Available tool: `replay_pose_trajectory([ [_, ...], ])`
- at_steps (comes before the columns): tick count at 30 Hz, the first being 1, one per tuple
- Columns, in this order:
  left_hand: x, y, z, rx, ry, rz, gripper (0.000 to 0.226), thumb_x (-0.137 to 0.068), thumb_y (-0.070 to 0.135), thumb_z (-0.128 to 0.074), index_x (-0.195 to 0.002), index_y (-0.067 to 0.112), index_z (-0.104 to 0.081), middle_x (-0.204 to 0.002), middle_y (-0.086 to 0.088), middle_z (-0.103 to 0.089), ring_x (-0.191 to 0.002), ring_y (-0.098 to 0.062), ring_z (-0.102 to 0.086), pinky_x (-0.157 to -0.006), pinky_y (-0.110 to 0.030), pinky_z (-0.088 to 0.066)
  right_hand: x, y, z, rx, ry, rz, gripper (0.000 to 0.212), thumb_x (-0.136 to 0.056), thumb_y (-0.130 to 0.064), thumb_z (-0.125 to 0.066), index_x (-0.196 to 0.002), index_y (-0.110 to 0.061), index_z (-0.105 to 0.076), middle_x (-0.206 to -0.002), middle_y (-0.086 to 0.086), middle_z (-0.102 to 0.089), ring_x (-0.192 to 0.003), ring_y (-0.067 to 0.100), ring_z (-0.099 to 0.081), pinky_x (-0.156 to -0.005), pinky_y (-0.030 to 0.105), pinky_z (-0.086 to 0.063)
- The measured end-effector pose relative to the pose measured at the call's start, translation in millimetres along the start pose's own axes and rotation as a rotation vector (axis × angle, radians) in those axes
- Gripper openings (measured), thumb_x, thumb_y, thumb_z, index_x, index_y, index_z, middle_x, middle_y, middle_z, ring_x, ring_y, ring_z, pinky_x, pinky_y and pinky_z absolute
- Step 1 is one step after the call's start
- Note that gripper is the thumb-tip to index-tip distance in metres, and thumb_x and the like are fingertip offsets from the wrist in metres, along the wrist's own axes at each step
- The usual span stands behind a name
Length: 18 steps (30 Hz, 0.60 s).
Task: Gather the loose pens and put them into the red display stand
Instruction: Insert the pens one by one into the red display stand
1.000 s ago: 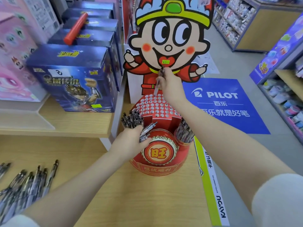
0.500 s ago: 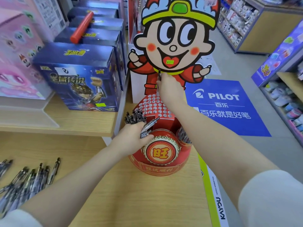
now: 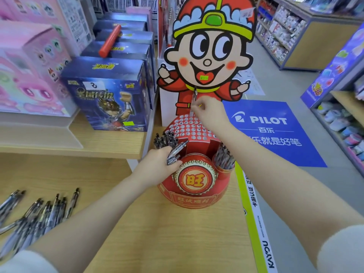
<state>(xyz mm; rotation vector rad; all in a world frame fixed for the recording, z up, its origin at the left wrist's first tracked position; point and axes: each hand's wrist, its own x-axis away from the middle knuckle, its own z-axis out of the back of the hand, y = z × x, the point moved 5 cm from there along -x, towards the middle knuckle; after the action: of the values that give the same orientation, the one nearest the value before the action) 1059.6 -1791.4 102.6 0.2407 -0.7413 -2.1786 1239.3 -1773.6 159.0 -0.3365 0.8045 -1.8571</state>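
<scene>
Shelving of pale wood [image 3: 161, 233] runs under both my arms, with a yellow-green edge strip [image 3: 254, 223] along its right side and a raised step [image 3: 74, 146] behind on the left; on that step stand pink boxes [image 3: 25, 71] and a row of dark blue boxes [image 3: 106, 95], a red tube [image 3: 109, 41] lying across the blue ones further back; beyond the shelf edge a blue PILOT floor mat [image 3: 275, 133] lies on the grey floor; straight ahead rises a big cartoon cutout [image 3: 210, 54] in a red hat, fixed behind the red display stand [image 3: 195, 186], which sits on the wood near the yellow strip; the stand's sloped top is a grid of round holes [image 3: 187, 129], mostly unfilled as far as I can see, and its left pocket [image 3: 164, 139] and right pocket [image 3: 224, 158] are each packed with upright pens; loose pens [image 3: 37, 215] lie scattered on the wood far to my left, well apart from the stand; my left hand [image 3: 155, 168] rests against the stand's left front, fingers curled around a small bundle of pens [image 3: 176, 152] whose ends jut up and to the right; my right hand [image 3: 210, 113] reaches over the hole grid, thumb and fingertips pinched on a single pen [image 3: 194, 99] held upright, its lower end at the back rows of holes; whether it has entered a hole I cannot tell.
</scene>
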Motion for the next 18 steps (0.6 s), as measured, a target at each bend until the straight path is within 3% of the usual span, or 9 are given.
replay_pose_trajectory([
  [2, 3.1, 0.7, -2.1, 0.007, -0.006, -0.008, 0.014, -0.089, 0.033, -0.059, -0.086, 0.022, -0.05, -0.068, 0.017, -0.048, -0.069, -0.009, -0.052, -0.05, -0.014, -0.033, 29.4, -7.1, 1.6, -0.211, -0.189, 0.018, 0.016, -0.091, -0.019, -0.056, -0.081, -0.011, -0.064, -0.065, -0.012, -0.057, -0.053, 0.003, -0.049, -0.054, 0.018, -0.039],
  [4, 6.7, 2.2, -3.8, 0.019, -0.005, -0.014, 0.013, -0.089, 0.03, -0.059, -0.087, 0.022, -0.05, -0.069, 0.016, -0.049, -0.071, -0.011, -0.052, -0.052, -0.016, -0.035, 57.5, -10.0, 1.7, -0.273, -0.356, -0.006, 0.019, -0.092, -0.023, -0.057, -0.085, -0.008, -0.066, -0.053, -0.012, -0.053, -0.045, 0.0, -0.045, -0.045, 0.01, -0.035],
  [8, 12.5, 7.7, -5.4, 0.044, 0.016, -0.032, 0.01, -0.088, 0.028, -0.059, -0.092, 0.021, -0.055, -0.08, 0.007, -0.057, -0.078, -0.015, -0.057, -0.062, -0.024, -0.04, 85.9, -5.8, -6.9, -0.176, -0.459, 0.019, 0.009, -0.089, -0.026, -0.062, -0.089, -0.018, -0.066, -0.072, -0.001, -0.06, -0.049, 0.001, -0.049, -0.051, 0.012, -0.042],
  [11, 16.9, 11.0, -8.6, 0.047, 0.017, -0.036, 0.011, -0.088, 0.028, -0.059, -0.09, 0.02, -0.051, -0.077, 0.005, -0.055, -0.075, -0.015, -0.055, -0.058, -0.023, -0.038, 98.2, -1.1, -20.4, -0.232, -0.551, -0.012, 0.008, -0.089, -0.017, -0.062, -0.083, -0.022, -0.064, -0.065, -0.002, -0.059, -0.05, 0.001, -0.049, -0.05, 0.014, -0.041],
  [14, 17.1, 8.2, -8.0, 0.076, 0.03, -0.021, 0.012, -0.088, 0.027, -0.059, -0.094, 0.019, -0.053, -0.075, 0.005, -0.056, -0.076, -0.017, -0.058, -0.056, -0.024, -0.039, 99.7, 3.6, -24.8, -0.459, -0.466, -0.087, 0.019, -0.091, -0.01, -0.058, -0.075, -0.021, -0.06, -0.066, -0.005, -0.059, -0.049, -0.001, -0.051, -0.048, 0.015, -0.039],
  [18, 17.8, -1.8, -4.9, 0.073, 0.049, -0.003, 0.007, -0.091, 0.024, -0.055, -0.093, 0.018, -0.052, -0.075, 0.004, -0.057, -0.078, -0.019, -0.06, -0.058, -0.025, -0.039, 95.3, 5.3, -21.3, -0.642, -0.358, -0.207, 0.011, -0.094, -0.017, -0.055, -0.085, -0.02, -0.062, -0.083, -0.003, -0.066, -0.055, 0.005, -0.055, -0.053, 0.02, -0.043],
])
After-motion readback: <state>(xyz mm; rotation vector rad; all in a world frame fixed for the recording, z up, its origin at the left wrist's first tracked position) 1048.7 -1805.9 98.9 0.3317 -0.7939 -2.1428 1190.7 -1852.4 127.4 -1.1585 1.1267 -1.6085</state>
